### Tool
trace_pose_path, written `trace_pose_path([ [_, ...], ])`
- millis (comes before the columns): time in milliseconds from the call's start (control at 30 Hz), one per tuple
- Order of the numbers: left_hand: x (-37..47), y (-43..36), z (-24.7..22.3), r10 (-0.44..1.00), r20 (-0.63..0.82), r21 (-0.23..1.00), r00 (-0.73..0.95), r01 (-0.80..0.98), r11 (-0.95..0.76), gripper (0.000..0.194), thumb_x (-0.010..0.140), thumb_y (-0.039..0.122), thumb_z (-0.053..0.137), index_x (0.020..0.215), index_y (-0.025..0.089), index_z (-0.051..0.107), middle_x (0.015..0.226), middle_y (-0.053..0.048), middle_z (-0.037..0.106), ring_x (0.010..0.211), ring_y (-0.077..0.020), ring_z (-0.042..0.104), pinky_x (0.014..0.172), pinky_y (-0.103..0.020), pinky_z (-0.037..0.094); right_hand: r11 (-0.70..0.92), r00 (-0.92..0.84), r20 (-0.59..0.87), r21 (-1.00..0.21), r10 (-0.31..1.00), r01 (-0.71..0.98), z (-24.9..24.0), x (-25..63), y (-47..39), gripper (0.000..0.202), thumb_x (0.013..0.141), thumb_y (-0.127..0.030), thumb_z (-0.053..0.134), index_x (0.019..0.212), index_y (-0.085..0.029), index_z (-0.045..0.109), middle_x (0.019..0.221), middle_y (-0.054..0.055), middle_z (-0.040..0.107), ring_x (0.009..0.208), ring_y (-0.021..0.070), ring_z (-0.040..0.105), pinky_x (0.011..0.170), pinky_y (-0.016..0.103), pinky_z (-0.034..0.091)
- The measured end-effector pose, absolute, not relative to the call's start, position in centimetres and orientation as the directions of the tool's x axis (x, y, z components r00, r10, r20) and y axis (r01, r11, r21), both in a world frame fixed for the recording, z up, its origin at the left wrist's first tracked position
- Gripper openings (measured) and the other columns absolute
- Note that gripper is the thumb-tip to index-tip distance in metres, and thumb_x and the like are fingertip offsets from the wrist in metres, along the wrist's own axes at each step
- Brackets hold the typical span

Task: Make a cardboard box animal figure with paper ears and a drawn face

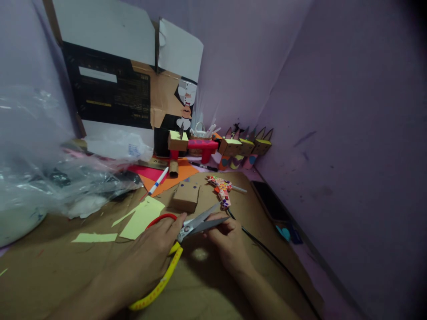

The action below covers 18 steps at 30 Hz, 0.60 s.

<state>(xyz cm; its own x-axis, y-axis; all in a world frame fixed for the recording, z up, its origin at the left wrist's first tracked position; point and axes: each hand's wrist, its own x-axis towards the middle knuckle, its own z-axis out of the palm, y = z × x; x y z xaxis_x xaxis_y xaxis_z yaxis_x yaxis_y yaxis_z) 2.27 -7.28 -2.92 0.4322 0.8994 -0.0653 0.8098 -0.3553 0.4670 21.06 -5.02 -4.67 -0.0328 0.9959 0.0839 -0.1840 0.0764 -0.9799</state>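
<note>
My left hand [150, 249] is closed on a pair of scissors [189, 227], with one red handle and one yellow handle. The blades are parted and point right, reaching over the fingers of my right hand [228, 242]. Those fingers are pinched together; whatever they hold is hidden by the blades and knuckles. Just beyond the scissors sits a small cardboard box [185, 198] with blue dots. A patterned hot glue gun [222, 190] lies behind my right hand, a glue stick poking from it and its black cord running toward the lower right.
Pale yellow paper pieces [142, 218] and a marker [158, 181] lie left of the box. Farther back stand a cardboard animal figure [178, 142] and several similar ones [247, 147]. A phone [268, 200] lies by the right wall. Clear plastic [43, 155] bulges at left.
</note>
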Motion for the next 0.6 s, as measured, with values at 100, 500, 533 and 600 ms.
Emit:
trace_pose_path([
  [100,2.23,-7.27,-3.03,0.901,-0.067,0.464,0.428,0.813,-0.352,0.073,0.072,0.001,0.036,0.142,0.023,0.032,0.124,-0.013,0.054,0.117,-0.0278,0.051,0.099,-0.046,0.043,0.063,-0.018,0.068,-0.980,0.998,-0.191,-4.40,21.00,-5.08,0.001,0.059,-0.018,0.066,0.058,-0.019,0.066,0.051,-0.003,0.060,0.051,0.0120,0.052,0.053,0.023,0.041],
  [500,2.07,-7.53,-3.04,0.904,-0.078,0.458,0.419,0.821,-0.341,0.071,0.075,0.003,0.034,0.145,0.018,0.028,0.131,-0.016,0.050,0.118,-0.0295,0.051,0.098,-0.048,0.043,0.015,0.023,0.011,-0.984,1.000,-0.178,-4.14,20.66,-5.09,0.003,0.055,-0.019,0.067,0.057,-0.018,0.068,0.052,-0.002,0.063,0.050,0.0122,0.053,0.052,0.023,0.042],
  [533,2.09,-7.52,-2.94,0.902,-0.080,0.461,0.424,0.818,-0.344,0.072,0.075,0.003,0.035,0.145,0.018,0.028,0.131,-0.016,0.050,0.117,-0.0296,0.051,0.098,-0.048,0.043,0.014,0.021,0.011,-0.986,1.000,-0.168,-4.10,20.67,-5.11,0.003,0.055,-0.019,0.067,0.057,-0.018,0.068,0.052,-0.002,0.063,0.050,0.0122,0.053,0.052,0.023,0.041],
  [600,2.10,-7.49,-2.83,0.899,-0.083,0.465,0.431,0.815,-0.347,0.072,0.075,0.004,0.035,0.146,0.017,0.026,0.129,-0.016,0.051,0.117,-0.0299,0.051,0.097,-0.048,0.044,0.009,0.015,0.007,-0.988,1.000,-0.153,-4.11,20.70,-5.17,0.003,0.056,-0.020,0.067,0.057,-0.018,0.068,0.053,-0.001,0.063,0.051,0.0125,0.053,0.052,0.023,0.042],
])
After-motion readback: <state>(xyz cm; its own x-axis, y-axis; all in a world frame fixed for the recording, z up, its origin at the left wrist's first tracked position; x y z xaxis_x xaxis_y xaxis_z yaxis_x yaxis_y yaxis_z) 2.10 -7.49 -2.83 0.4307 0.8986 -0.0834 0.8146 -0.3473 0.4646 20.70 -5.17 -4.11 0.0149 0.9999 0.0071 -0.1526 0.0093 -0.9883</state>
